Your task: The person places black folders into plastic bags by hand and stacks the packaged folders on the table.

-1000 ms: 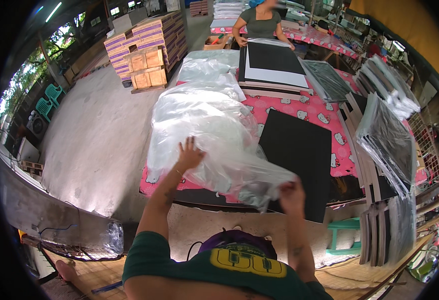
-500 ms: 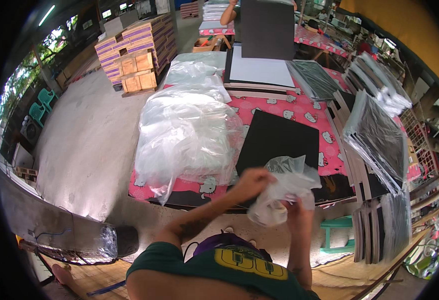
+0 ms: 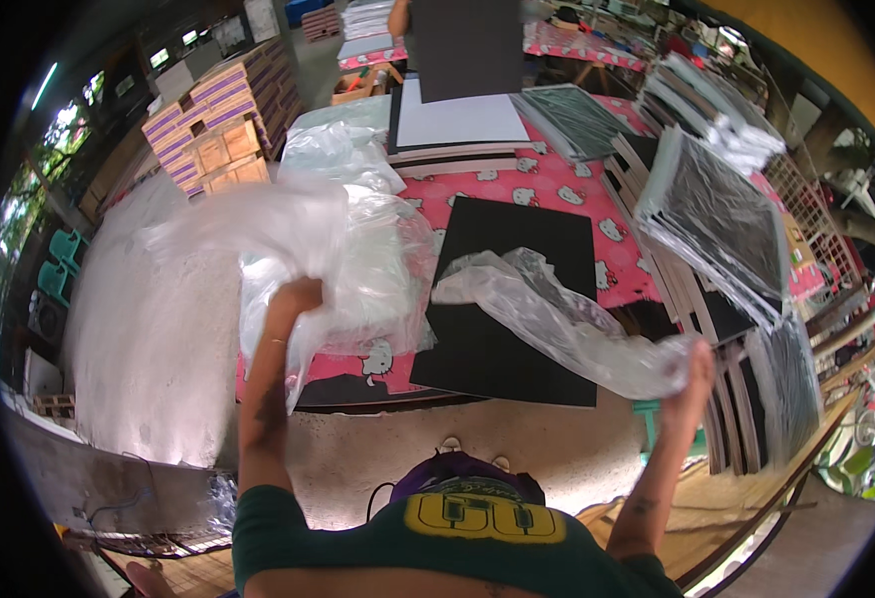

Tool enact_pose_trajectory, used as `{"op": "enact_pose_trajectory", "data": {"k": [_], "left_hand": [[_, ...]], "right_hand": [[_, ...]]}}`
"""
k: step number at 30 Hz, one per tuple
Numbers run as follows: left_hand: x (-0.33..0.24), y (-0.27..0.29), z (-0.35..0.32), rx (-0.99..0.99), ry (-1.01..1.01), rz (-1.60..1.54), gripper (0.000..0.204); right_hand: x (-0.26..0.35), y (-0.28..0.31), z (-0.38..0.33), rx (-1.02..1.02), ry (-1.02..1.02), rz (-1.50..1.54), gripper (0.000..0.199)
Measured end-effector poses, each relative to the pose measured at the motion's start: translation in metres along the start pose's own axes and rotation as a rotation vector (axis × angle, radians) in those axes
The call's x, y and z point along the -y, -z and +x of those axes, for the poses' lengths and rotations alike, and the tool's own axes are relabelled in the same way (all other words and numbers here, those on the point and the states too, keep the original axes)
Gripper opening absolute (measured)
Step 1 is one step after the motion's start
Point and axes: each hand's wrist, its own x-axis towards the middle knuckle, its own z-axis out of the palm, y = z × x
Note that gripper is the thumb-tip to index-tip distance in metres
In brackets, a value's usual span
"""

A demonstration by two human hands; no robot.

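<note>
My left hand (image 3: 298,296) is closed at the edge of a clear plastic sheet (image 3: 248,224), which is smeared by motion over a heap of clear plastic bags (image 3: 382,234). Out to the right, my right hand (image 3: 695,371) grips one end of a crumpled clear plastic bag (image 3: 547,319). That bag stretches leftward across a flat black board (image 3: 517,239) on the table. The board's near edge reaches the front edge of the table.
A pink patterned cloth (image 3: 557,184) covers the table. On the right stand plastic-wrapped boards (image 3: 721,204), with more upright ones (image 3: 781,389) below. Across the table a co-worker's arm (image 3: 398,18) is beside a raised dark board (image 3: 467,50). Stacked cartons (image 3: 218,110) stand behind left.
My hands have moved apart, the left toward the heap and the right outward. The bunched plastic between them has separated into a swinging sheet and a stretched bag.
</note>
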Motion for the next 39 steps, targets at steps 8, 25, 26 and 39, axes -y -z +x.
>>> {"op": "enact_pose_trajectory", "data": {"k": [8,25,26,39], "left_hand": [[-0.258,0.022,-0.065,0.006,-0.576,-1.116,0.024],[-0.206,-0.033,-0.032,-0.56,-0.502,-1.032,0.009],[-0.175,-0.05,-0.021,-0.515,-0.363,-1.066,0.009],[-0.226,0.044,-0.068,-0.671,-0.271,-1.237,0.016]], "right_hand": [[-0.047,-0.164,-0.074,0.336,-0.396,0.414,0.014],[-0.041,-0.128,-0.087,0.606,-0.324,0.825,0.064],[-0.035,-0.113,-0.077,0.657,-0.279,0.926,0.063],[-0.033,-0.122,-0.077,0.549,-0.159,-0.263,0.02]]}}
